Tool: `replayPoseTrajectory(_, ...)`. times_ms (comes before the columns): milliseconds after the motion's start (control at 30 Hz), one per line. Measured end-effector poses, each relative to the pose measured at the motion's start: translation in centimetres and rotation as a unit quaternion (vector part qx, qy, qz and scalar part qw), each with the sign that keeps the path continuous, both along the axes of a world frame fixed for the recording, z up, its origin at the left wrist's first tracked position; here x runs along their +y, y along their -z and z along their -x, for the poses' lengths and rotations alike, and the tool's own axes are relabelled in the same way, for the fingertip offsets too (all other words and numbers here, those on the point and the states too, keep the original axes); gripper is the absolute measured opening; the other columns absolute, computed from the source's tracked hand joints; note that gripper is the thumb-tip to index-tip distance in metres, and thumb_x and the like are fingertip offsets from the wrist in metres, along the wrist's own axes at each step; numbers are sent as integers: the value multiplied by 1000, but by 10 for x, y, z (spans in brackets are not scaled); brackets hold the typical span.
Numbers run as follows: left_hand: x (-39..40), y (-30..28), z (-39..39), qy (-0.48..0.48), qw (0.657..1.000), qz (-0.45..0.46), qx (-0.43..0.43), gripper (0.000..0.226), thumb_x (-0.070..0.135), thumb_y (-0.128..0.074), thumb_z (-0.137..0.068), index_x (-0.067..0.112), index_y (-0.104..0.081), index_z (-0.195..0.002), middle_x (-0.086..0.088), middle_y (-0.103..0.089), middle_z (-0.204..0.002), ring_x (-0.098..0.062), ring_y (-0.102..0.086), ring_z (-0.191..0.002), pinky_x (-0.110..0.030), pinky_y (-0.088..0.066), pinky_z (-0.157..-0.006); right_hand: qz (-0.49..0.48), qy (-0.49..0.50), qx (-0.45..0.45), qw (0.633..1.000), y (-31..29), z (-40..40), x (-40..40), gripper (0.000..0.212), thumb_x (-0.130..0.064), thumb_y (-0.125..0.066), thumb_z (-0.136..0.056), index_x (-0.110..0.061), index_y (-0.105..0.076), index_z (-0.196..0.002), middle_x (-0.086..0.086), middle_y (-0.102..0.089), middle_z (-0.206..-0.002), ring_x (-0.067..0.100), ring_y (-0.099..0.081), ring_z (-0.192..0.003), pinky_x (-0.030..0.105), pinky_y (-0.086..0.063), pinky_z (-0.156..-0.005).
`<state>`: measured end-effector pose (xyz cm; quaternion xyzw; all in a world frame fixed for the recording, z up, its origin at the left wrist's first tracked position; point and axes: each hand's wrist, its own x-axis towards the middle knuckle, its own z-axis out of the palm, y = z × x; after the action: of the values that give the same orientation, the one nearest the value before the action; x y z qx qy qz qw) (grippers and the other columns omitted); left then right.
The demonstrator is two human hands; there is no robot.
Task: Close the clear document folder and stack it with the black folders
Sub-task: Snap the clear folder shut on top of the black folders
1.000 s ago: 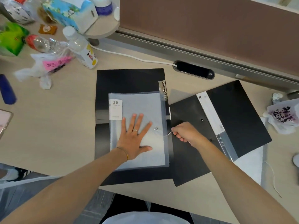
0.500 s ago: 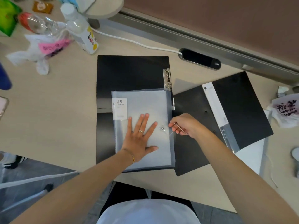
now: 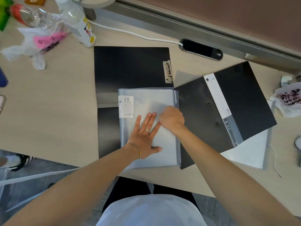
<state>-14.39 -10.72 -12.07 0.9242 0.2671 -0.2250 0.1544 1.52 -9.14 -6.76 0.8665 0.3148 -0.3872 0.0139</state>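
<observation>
The clear document folder [image 3: 146, 98], frosted, with a white "20 pockets" label, lies shut on a black clipboard folder [image 3: 130, 67] whose metal clip [image 3: 167, 71] shows at its right edge. My left hand [image 3: 145, 136] lies flat on the clear cover with the fingers spread. My right hand [image 3: 171, 118] is curled into a fist over the cover's right middle, hiding the button clasp and the thin string it pinches. A second black folder [image 3: 241, 98] lies tilted to the right, partly over a clear sheet [image 3: 250, 154].
A plastic bottle [image 3: 79, 26] and a crumpled bag with pink paper [image 3: 42, 41] sit at the back left. A white cable [image 3: 130, 32] runs to the desk grommet [image 3: 201, 48]. Another crumpled bag [image 3: 288, 98] is at the right edge. The desk's front edge is just below the folders.
My right hand moved left from the folder's right edge onto the cover, over the button. The left hand stayed flat. The camera tilted down.
</observation>
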Motion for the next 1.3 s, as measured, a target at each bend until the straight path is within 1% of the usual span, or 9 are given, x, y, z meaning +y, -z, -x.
replayPoseTrajectory(133,-1,1,1,-21,1000,-8,-16,118,88,-26,-84,12,28,-156,-11,35,-164,-30,34,-151,-58,13,-123,-9,-68,-52,996,-3,10,-26,30,-30,-46,-96,-10,-68,-98,11,-70,-99,34,-67,-94,36,-53,-72)
replayPoseTrajectory(400,-1,-1,1,-24,1000,-9,-11,118,89,-21,-83,10,30,-154,-13,35,-164,-32,32,-151,-59,9,-123,-9,-167,-115,979,0,41,-63,23,-19,-47,-95,-9,-67,-99,10,-71,-98,30,-69,-89,31,-41,-65)
replayPoseTrajectory(600,1,-3,2,-40,999,24,-23,134,89,-45,-73,14,26,-157,-9,35,-165,-28,34,-151,-58,14,-123,27,-79,-81,993,-10,-12,-88,19,-21,-52,-85,-9,-66,-82,11,-68,-85,38,-64,-81,32,-47,-65)
replayPoseTrajectory(733,5,-3,2,-22,999,45,-15,146,86,-61,-65,17,30,-155,-7,39,-163,-28,40,-148,-56,19,-121,55,-40,-58,996,-14,-44,-68,21,-24,-55,-85,-9,-67,-75,8,-70,-72,30,-66,-71,35,-57,-67)
replayPoseTrajectory(867,5,-5,4,-9,999,39,-13,151,85,-65,-63,17,34,-153,-8,41,-161,-28,41,-147,-56,20,-121,35,114,63,991,-15,-51,-27,18,-6,-51,-81,-4,-63,-68,8,-66,-56,19,-63,-43,23,-50,-44)
replayPoseTrajectory(967,5,-5,5,-7,999,36,-6,152,86,-64,-62,15,36,-152,-9,43,-160,-28,42,-146,-57,19,-121,9,171,125,977,-15,-36,-3,17,6,-53,-81,-1,-63,-69,12,-62,-60,20,-60,-43,19,-46,-37)
replayPoseTrajectory(1067,6,-6,4,-5,999,35,-2,151,87,-62,-63,15,38,-150,-10,44,-159,-29,43,-146,-57,18,-121,29,132,127,983,-14,-11,3,15,5,-57,-74,2,-70,-67,13,-69,-56,23,-70,-49,26,-59,-49)
replayPoseTrajectory(1200,4,-6,3,-6,1000,27,6,148,90,-57,-66,14,39,-150,-11,46,-158,-31,44,-145,-58,20,-120,58,14,67,996,-7,17,-26,15,-7,-59,-76,-3,-72,-70,4,-68,-51,18,-67,-48,27,-58,-60)
replayPoseTrajectory(1300,3,-5,3,-5,1000,21,9,146,91,-55,-66,13,36,-152,-11,44,-159,-32,43,-146,-58,20,-120,44,-45,-1,998,1,25,-60,19,-15,-54,-77,-9,-72,-83,7,-74,-75,27,-72,-72,28,-56,-63)
